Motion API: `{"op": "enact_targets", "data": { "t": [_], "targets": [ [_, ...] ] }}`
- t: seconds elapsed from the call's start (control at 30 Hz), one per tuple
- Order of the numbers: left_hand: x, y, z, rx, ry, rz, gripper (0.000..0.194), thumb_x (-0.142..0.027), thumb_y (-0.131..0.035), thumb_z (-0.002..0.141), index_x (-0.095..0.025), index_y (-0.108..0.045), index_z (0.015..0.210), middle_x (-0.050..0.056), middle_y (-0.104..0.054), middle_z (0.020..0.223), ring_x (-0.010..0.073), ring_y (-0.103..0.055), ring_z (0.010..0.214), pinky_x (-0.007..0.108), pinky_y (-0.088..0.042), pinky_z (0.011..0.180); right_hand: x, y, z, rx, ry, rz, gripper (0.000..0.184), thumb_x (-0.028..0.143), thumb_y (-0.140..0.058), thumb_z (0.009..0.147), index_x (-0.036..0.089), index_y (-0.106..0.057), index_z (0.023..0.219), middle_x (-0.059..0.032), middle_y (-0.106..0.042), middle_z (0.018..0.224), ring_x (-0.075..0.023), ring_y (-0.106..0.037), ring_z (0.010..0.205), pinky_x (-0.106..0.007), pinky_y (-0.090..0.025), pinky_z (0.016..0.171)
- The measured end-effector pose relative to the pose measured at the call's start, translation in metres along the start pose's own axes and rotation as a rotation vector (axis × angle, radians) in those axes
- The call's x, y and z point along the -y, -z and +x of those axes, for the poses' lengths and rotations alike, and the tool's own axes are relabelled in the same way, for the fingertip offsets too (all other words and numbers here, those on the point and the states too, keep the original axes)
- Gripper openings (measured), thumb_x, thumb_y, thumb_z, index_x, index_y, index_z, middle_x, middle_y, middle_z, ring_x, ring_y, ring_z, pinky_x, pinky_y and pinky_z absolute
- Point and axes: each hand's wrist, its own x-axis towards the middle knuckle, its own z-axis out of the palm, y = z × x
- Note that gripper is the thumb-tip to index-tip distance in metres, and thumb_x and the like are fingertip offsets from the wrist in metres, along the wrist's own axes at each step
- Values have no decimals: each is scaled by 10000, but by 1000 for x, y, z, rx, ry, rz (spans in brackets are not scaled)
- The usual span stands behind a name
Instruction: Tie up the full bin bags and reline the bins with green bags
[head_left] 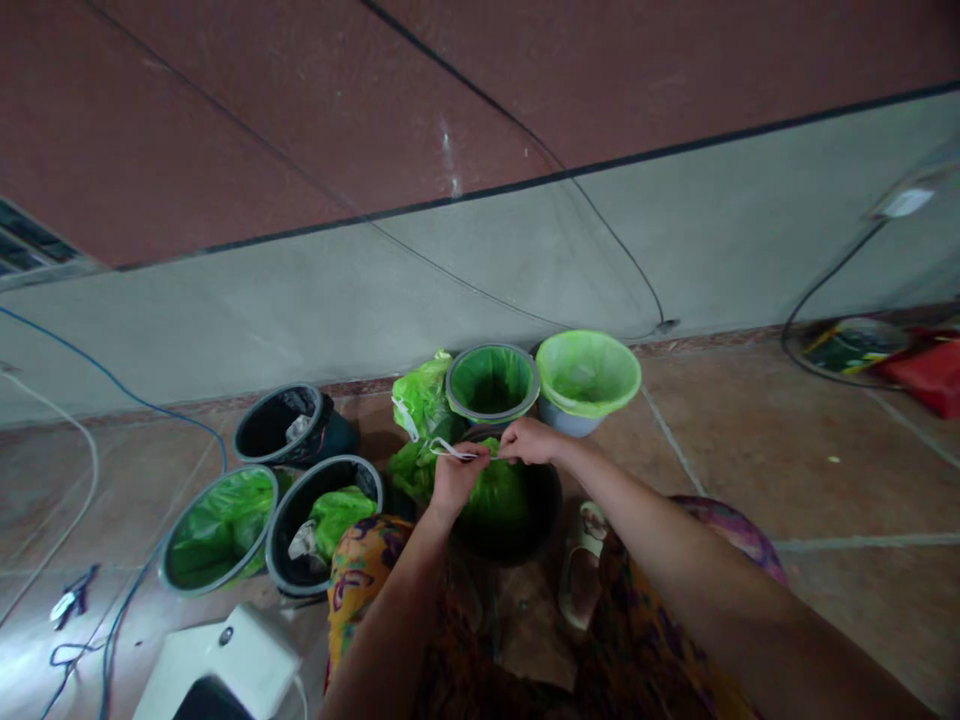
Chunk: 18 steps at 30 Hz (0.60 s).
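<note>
My left hand (457, 478) and my right hand (531, 442) are close together in front of me, fingers pinched. A white drawstring (448, 449) loops out past my left fingers, and a thin stretch of it runs across to my right fingertips. Below them a green plastic bag (493, 505) sits inside a dark round bin (546, 515) between my feet. Another green bag (421, 395), with white string on it, stands just beyond, beside a grey-rimmed bin lined in green (493, 412). My wrists and the bag hide part of the dark bin.
A pale bin with a light green liner (589, 372) stands by the wall. On the left are a black-lined bin (262, 428), a green-lined bin (217, 530) and a bin holding a green bag (279, 545). Blue cable (127, 380) and a white box (240, 655) lie nearby.
</note>
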Motion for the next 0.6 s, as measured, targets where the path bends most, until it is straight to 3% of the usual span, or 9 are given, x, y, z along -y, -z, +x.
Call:
{"op": "enact_targets", "data": {
  "t": [0.1,0.27,0.43,0.6],
  "targets": [
    [0,0,0,41,-78,149,64,-214,-694,670,-167,-713,709,22,-692,702,142,-615,689,252,-472,656,1,0,2,-60,-12,-69,177,222,-599,806,118,-741,784,25,-560,515,-75,-459,462,-199,-311,486],
    [0,-2,-2,42,-164,226,180,-130,-592,725,-162,-715,852,36,-715,821,139,-639,730,254,-495,689,2,-5,8,-133,116,-85,226,127,-560,806,113,-763,904,-25,-691,726,-94,-526,613,-196,-348,574],
    [-3,-6,-6,-17,-280,284,280,-52,-526,721,-164,-713,897,51,-719,925,149,-658,845,266,-511,786,4,-15,11,-101,143,-71,192,111,-562,787,97,-745,844,-39,-681,741,-108,-516,654,-207,-328,575],
    [-5,-9,-10,-121,-281,311,248,-109,-562,774,-167,-690,978,45,-711,897,143,-655,799,261,-517,764,9,-17,4,-6,155,83,196,167,-532,821,110,-716,787,22,-559,599,-83,-414,560,-210,-300,546]
  ]
}}
